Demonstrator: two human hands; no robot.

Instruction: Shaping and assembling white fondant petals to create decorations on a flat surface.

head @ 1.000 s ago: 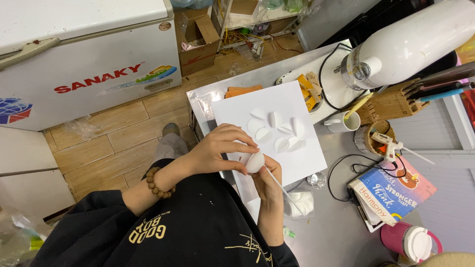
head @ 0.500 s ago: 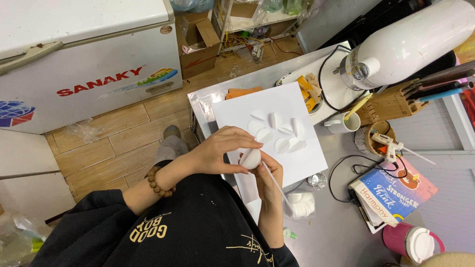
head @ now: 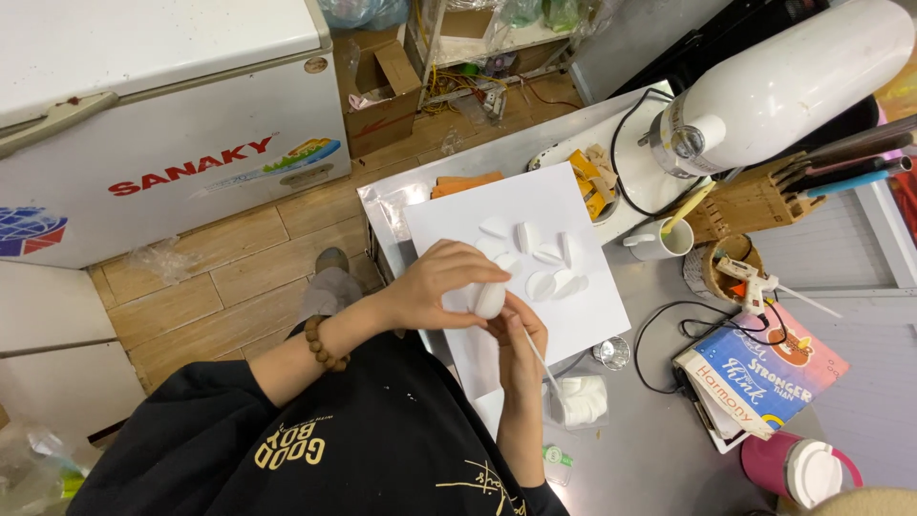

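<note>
Almost nothing has shifted since the earlier frame: your left hand (head: 441, 283) stays curled around the white oval piece (head: 490, 299), and your right hand (head: 519, 341) keeps pinching a thin white stick (head: 543, 365) beneath it, at the near edge of the white sheet (head: 592, 315) carrying white petals (head: 544, 258).

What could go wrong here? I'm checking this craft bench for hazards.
1. The left hand and right hand work a small white piece with a thin stick over the white sheet; a slip might disturb the white petals lying there.
2. The glue gun rests in a basket with its cord looping nearby; a snag may topple it.
</note>
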